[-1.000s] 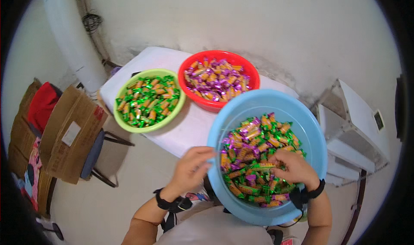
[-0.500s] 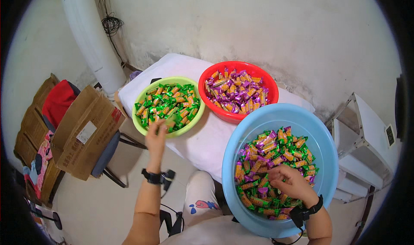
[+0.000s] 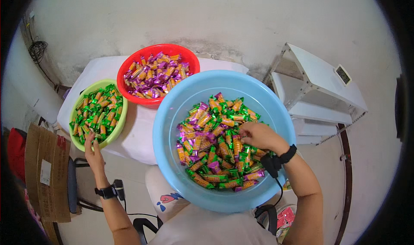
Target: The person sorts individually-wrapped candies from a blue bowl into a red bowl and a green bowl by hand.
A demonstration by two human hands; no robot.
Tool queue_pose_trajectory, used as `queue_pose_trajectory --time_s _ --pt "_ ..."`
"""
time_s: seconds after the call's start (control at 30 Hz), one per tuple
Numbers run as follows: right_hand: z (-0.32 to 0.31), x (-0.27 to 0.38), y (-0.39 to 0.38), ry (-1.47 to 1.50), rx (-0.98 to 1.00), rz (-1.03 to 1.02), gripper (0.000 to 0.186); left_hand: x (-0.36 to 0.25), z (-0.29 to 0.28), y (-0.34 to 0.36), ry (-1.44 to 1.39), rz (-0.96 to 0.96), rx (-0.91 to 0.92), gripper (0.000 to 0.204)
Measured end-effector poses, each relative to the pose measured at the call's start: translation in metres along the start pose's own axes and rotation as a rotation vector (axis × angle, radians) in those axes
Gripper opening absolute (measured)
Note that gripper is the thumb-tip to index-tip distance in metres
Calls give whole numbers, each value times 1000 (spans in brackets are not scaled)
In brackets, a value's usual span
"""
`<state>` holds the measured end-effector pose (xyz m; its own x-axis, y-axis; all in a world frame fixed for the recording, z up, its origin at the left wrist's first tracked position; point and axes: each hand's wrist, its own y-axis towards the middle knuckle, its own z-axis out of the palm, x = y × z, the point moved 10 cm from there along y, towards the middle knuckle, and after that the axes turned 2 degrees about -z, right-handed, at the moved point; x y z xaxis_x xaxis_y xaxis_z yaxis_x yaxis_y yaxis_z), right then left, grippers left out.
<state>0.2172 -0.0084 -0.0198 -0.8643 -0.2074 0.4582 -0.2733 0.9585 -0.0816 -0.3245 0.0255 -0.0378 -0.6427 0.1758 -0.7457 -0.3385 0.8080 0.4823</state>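
A large light-blue basin (image 3: 280,111) in front of me holds a mixed heap of wrapped candies (image 3: 222,152), some in green-ended wrappers and some in purple. My right hand (image 3: 261,137) reaches into it, with fingers curled down onto the heap. Its fingertips are partly hidden, and I cannot make out what is between them. To the left stands a lime-green basin (image 3: 122,123) of green-wrapped candies (image 3: 100,111). My left hand (image 3: 95,154) is by its near rim, fingers apart and nothing visible in them. Behind, a red basin (image 3: 119,83) holds purple-wrapped candies (image 3: 155,74).
The lime and red basins stand on a white-covered table (image 3: 138,137) against the wall. A cardboard box (image 3: 47,176) is at the left by a chair. On the right is a white shelf unit (image 3: 319,85) with a small display (image 3: 343,75).
My view has swung right, so the basins appear farther left. My left hand has moved from over the green-wrapped candies to the lime basin's near rim. My right hand stays in the blue basin.
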Motion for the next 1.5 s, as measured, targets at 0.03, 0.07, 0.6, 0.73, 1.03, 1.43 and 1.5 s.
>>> queue_pose_trajectory --time_s 0.03,0.07,0.6,0.73,1.03,1.43,1.5 --pt "8 1 -1 -68 41 -26 24 -16 9 -9 -44 14 9 26" --pt "17 3 -2 -136 82 -61 26 -25 15 -17 -48 21 15 26" --pt "21 72 29 647 -1 -204 29 -211 88 -113 -506 219 583 25" --pt "26 131 5 1117 169 -57 28 -270 106 -135 -465 352 853 38" --pt "39 123 2 997 194 -112 28 -75 11 -38 -129 -11 -79 31" --pt "-9 39 -6 303 -55 -143 19 86 -39 29 372 106 -96 21" --pt "-12 9 -3 143 -77 -31 19 43 -38 19 367 93 -121 19"
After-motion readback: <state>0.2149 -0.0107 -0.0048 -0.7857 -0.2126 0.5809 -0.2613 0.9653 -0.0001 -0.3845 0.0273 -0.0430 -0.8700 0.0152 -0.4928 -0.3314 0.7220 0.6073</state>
